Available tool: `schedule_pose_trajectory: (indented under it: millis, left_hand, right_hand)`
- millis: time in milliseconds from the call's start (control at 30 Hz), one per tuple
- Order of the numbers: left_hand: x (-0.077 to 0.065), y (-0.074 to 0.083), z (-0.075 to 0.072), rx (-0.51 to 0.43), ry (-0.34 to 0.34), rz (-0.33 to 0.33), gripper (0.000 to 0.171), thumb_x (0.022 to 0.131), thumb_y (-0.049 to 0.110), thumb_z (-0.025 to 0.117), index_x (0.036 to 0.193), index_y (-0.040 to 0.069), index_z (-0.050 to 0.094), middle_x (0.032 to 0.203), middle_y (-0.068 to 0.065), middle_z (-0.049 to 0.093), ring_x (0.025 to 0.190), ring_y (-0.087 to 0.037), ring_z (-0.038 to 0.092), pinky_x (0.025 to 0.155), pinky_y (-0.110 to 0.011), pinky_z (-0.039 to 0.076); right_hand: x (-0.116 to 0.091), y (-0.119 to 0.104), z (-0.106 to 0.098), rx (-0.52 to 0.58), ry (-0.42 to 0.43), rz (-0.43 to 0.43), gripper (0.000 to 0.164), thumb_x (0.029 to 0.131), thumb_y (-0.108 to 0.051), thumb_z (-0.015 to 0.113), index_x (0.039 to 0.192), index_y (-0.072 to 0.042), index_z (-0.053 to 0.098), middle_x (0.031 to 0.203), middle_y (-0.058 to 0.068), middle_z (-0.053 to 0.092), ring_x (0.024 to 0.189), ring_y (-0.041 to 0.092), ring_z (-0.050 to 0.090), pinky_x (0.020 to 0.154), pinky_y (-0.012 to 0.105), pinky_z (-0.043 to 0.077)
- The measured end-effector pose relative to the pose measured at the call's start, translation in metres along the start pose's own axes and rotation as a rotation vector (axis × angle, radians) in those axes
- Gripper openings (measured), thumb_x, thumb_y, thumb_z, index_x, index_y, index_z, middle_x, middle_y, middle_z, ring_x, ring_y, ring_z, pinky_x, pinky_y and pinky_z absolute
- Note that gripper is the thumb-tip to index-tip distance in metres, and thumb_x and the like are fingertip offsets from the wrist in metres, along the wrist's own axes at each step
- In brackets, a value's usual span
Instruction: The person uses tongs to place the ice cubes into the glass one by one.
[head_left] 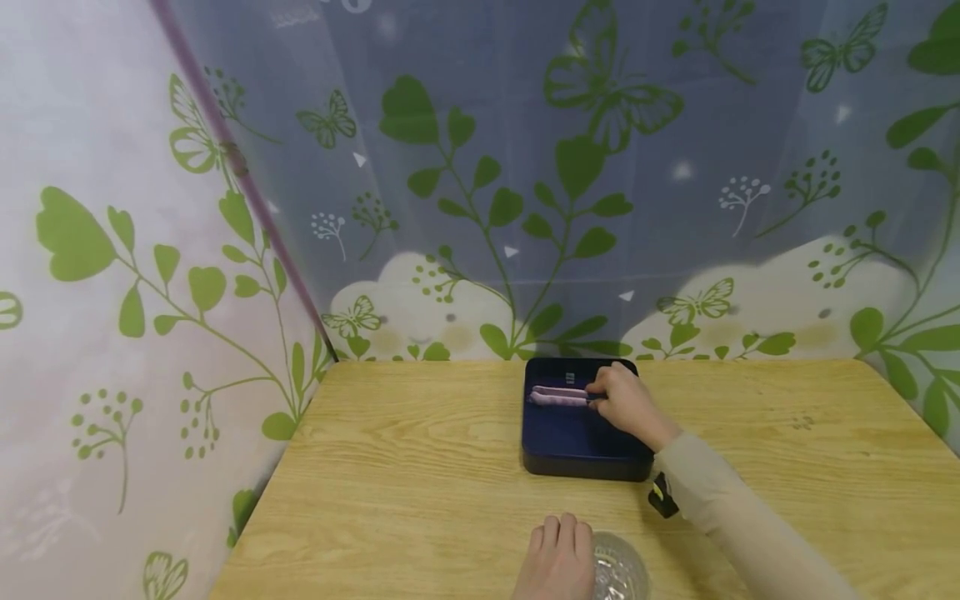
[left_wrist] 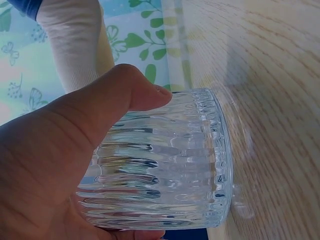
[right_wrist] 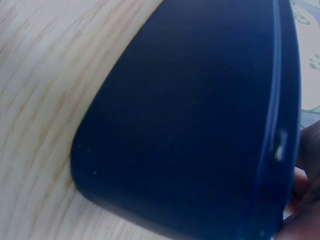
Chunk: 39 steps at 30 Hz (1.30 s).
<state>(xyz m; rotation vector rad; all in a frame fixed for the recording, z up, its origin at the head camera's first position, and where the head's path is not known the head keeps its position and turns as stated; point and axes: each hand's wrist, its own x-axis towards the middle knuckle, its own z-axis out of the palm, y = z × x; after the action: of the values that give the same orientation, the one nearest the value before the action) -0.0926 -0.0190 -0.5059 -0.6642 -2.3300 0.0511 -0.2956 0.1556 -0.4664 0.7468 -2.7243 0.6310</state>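
Note:
My right hand (head_left: 626, 404) pinches one end of a pair of pink tongs (head_left: 558, 397); the two arms lie side by side, over the inside of a dark blue tray (head_left: 581, 450). In the right wrist view the tray's outer wall (right_wrist: 185, 120) fills most of the picture and hides the tongs. Part of the right hand (right_wrist: 305, 195) shows past the rim. My left hand (head_left: 558, 558) grips a clear ribbed glass (head_left: 618, 567) near the front of the table. The left wrist view has the thumb along one side of the glass (left_wrist: 170, 165) and fingers on the other.
The wooden table (head_left: 390, 467) runs back to a curtain (head_left: 480, 200) printed with leaves and butterflies. A second printed curtain (head_left: 150, 350) hangs on the left. Beneath the right sleeve (head_left: 720, 492) sits a small black device (head_left: 663, 497).

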Motion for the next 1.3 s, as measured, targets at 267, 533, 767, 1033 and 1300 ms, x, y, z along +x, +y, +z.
schedule_pose_trajectory:
  millis: [267,533,767,1033,1300]
  left_hand:
    - [0.001,0.0,-0.002,-0.026,-0.059,0.001,0.031,0.101,0.009,0.018,0.089,0.012,0.046,0.083,0.0,0.042,0.075,-0.013,0.039,0.068,-0.024,0.036]
    - [0.0,-0.001,-0.004,-0.046,-0.106,0.002,0.007,0.093,0.016,0.042,0.09,0.011,0.046,0.084,0.0,0.043,0.075,-0.013,0.04,0.068,-0.024,0.036]
    - [0.0,-0.001,-0.002,-0.048,-0.083,0.006,0.019,0.099,0.013,0.029,0.09,0.011,0.046,0.084,0.0,0.041,0.075,-0.013,0.039,0.068,-0.024,0.036]
    - [0.0,-0.002,-0.003,-0.049,-0.083,0.002,0.007,0.093,0.017,0.042,0.09,0.011,0.045,0.083,0.0,0.041,0.075,-0.013,0.039,0.068,-0.023,0.036]
    - [0.0,-0.001,-0.005,-0.064,-0.101,0.007,0.026,0.105,0.018,0.026,0.088,0.011,0.046,0.08,0.001,0.04,0.07,-0.012,0.035,0.063,-0.022,0.032]
  right_hand:
    - [-0.011,0.006,-0.007,0.042,-0.03,0.032,0.018,0.08,0.001,0.074,0.097,0.005,0.076,0.081,0.006,0.06,0.071,0.02,0.043,0.065,0.037,0.044]
    - [-0.027,0.001,-0.02,0.045,-0.009,0.009,0.018,0.079,0.001,0.076,0.096,0.006,0.076,0.08,0.004,0.06,0.074,0.022,0.05,0.068,0.04,0.046]
    - [-0.042,-0.007,-0.038,0.132,-0.021,0.039,0.02,0.082,-0.001,0.075,0.1,0.007,0.074,0.082,0.003,0.061,0.077,0.023,0.054,0.067,0.038,0.045]
    - [-0.059,-0.012,-0.058,0.127,-0.001,0.039,0.024,0.081,0.001,0.075,0.103,0.01,0.073,0.085,0.006,0.062,0.077,0.023,0.053,0.064,0.035,0.043]
    - [-0.085,-0.025,-0.086,0.136,0.044,-0.008,0.022,0.077,0.003,0.078,0.099,0.005,0.076,0.082,-0.003,0.059,0.077,0.014,0.048,0.062,0.03,0.041]
